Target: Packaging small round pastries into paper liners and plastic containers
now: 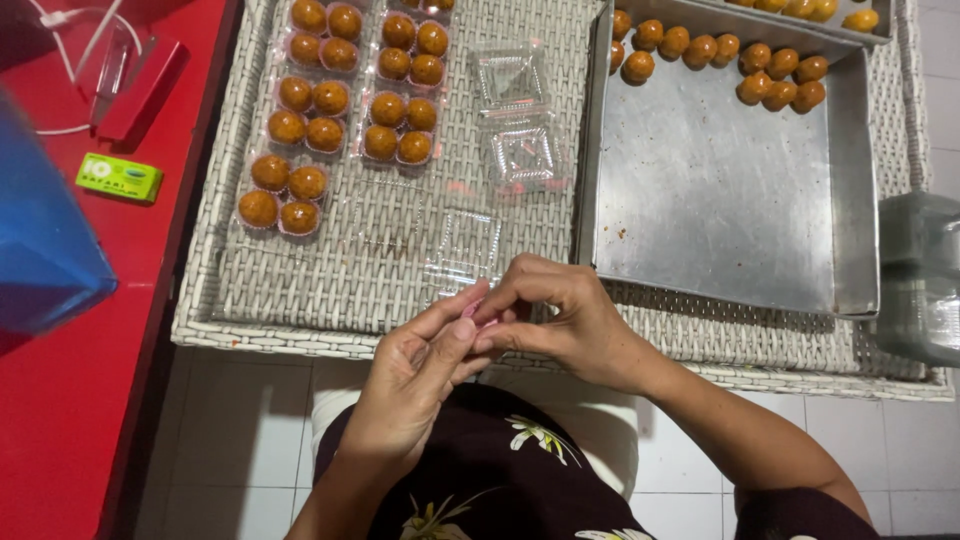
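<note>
Both hands meet just off the near edge of the woven table. The left hand [425,365] has its fingers stretched long and close together, and the right hand [560,320] curls over them from the other side, its thumb and fingertips pinched onto a small pink thing [478,312] caught between the two hands. So little of it shows that I can only call it a thin, soft-looking scrap, pink, almost wholly covered by fingers; what it is made of I cannot tell.

Just beyond the knuckles lies an open clear plastic clamshell [465,248], thin and glossy, hard to see against the weave. Further up sit two more clear containers [515,115], square-ribbed and shiny.

The wicker table [360,270] beneath them is whitish, tightly plaited, with a rolled rim. To the left of the clear boxes, filled packs [330,100] stand in rows, each holding four round balls, orange-brown with a rough, crumbly skin.

To the right rests a metal tray [720,200], dull grey, flat-bottomed, with straight walls; loose brown balls [770,75] cluster along its far end, and crumbs dot its bare floor. A stack of clear plastic [920,275] stands at the table's right edge.

Far left is a red surface [70,400] with a small green box [119,178] and a blue translucent container [45,240].
</note>
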